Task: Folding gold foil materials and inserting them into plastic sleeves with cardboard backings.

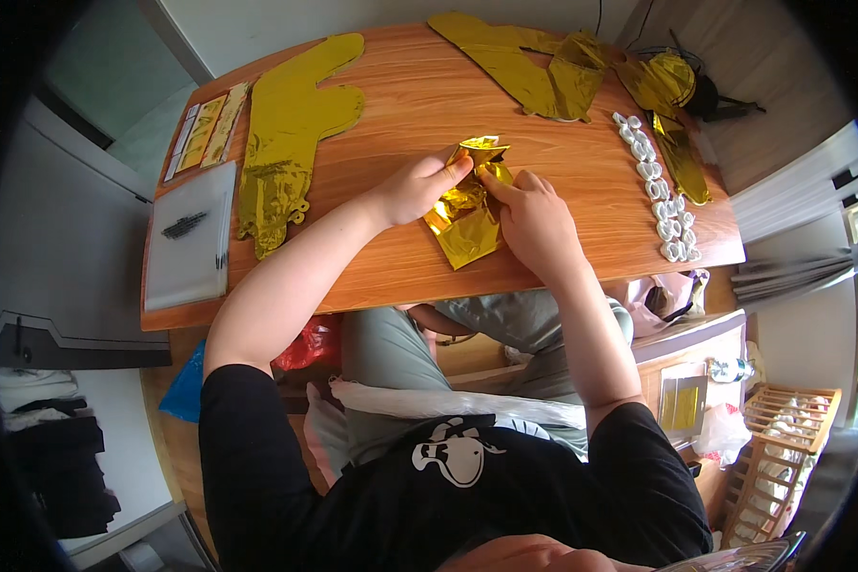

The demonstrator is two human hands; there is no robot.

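Observation:
Over the middle of the wooden table (391, 257), a crumpled, partly folded gold foil balloon (471, 234) is between my hands. My left hand (415, 191) pinches its upper left edge with the thumb on top. My right hand (541, 224) grips its right side, the index finger pressing on the foil near the top fold. The other fingers of both hands are partly hidden. To the left lies a large flat gold foil balloon (291, 133), uninflated and spread out. More flat gold foil balloons (515, 62) lie along the far right side.
White coiled bundles (653, 172) line the table's right side. At the left edge lie a stack of clear plastic bags (195, 262) with thin dark pieces on it, and printed cards (200, 133). A slatted wooden rack (767, 458) stands at the lower right, a red bag (310, 345) below the table.

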